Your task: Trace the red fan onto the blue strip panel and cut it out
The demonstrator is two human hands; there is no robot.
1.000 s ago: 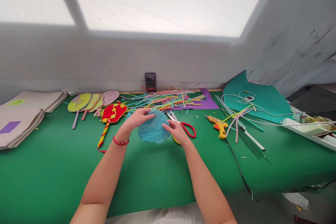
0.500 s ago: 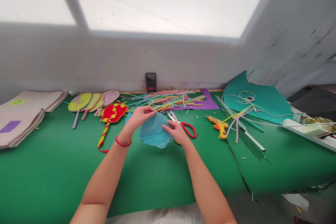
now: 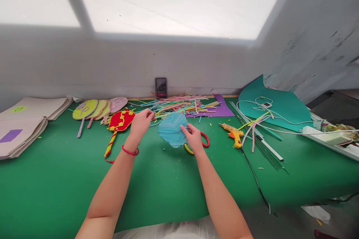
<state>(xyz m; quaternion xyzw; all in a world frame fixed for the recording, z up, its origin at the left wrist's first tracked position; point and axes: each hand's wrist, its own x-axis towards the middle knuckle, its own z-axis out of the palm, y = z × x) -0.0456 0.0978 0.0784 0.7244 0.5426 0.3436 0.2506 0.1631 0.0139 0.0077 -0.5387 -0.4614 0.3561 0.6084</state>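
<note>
A light-blue rounded panel (image 3: 171, 130), ribbed with pipe cleaners laid in a chevron, is held up above the table. My right hand (image 3: 194, 137) pinches its right edge between thumb and fingers. To the panel's left, and apart from it, my left hand (image 3: 142, 122) has its fingertips pressed together; whatever they may hold is too small to make out. Scissors lie behind the panel and my right hand, with a red handle loop (image 3: 206, 140) and a yellow loop showing and the blades hidden. A red fan with yellow trim (image 3: 121, 120) lies left of my left hand.
Loose pipe cleaners (image 3: 185, 105) are heaped at the back on a purple sheet (image 3: 224, 107). A yellow glue gun (image 3: 236, 137) with a cord lies right. Several finished fans (image 3: 85, 109) and paper stacks (image 3: 25, 123) are at left. A power strip (image 3: 328, 138) is far right.
My left hand has let go of the blue panel and moved slightly left and up. In my right hand, the panel has shifted right and up, covering the scissor blades.
</note>
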